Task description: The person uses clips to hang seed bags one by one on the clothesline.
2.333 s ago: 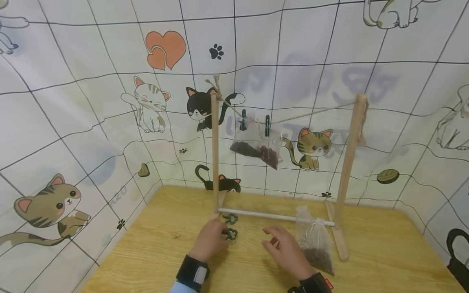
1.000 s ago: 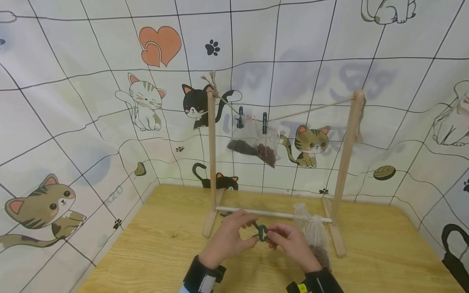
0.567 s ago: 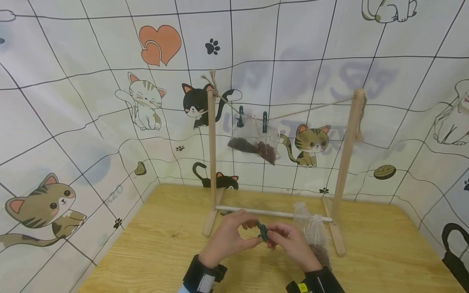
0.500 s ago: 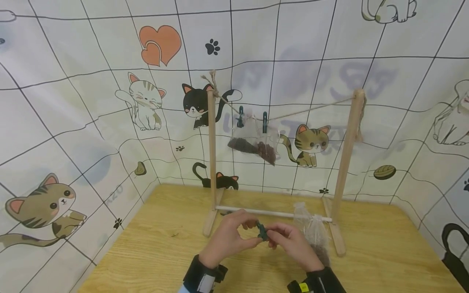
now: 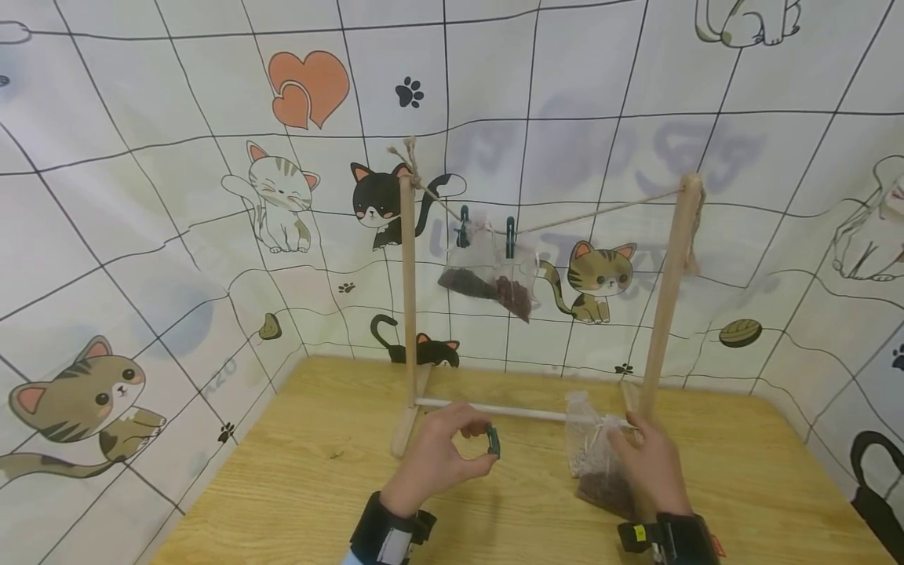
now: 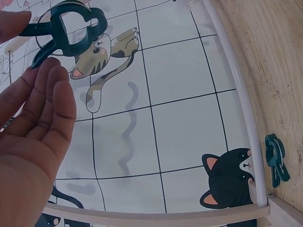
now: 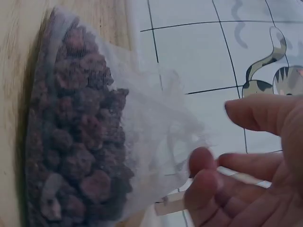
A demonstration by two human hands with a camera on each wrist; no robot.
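My left hand (image 5: 441, 451) pinches a dark green plastic clothes peg (image 6: 71, 30) by its handles, between thumb and fingertips, above the table. My right hand (image 5: 657, 463) is at the gathered top of a sheer mesh pouch (image 7: 85, 127) filled with dark reddish dried pieces. Its thumb and fingers stand apart in the right wrist view, with fingertips overlapping the pouch's edge; contact is unclear. Another pouch (image 5: 577, 455) with pale contents stands just behind. Two green pegs (image 5: 511, 237) hold mesh pouches (image 5: 514, 294) with dark and reddish contents on a twine line (image 5: 600, 215).
The twine runs between a left wooden post (image 5: 410, 314) and a right wooden post (image 5: 667, 306), joined low by a white rod (image 5: 523, 410). A loose green peg (image 6: 276, 158) lies on the table (image 5: 282, 471) by the rod. A cat-print cloth (image 5: 318, 235) hangs behind.
My left hand took a peg from the table, and both hands held it together. Since then my right hand has let go and moved right to the pouch; the left hand keeps the peg.
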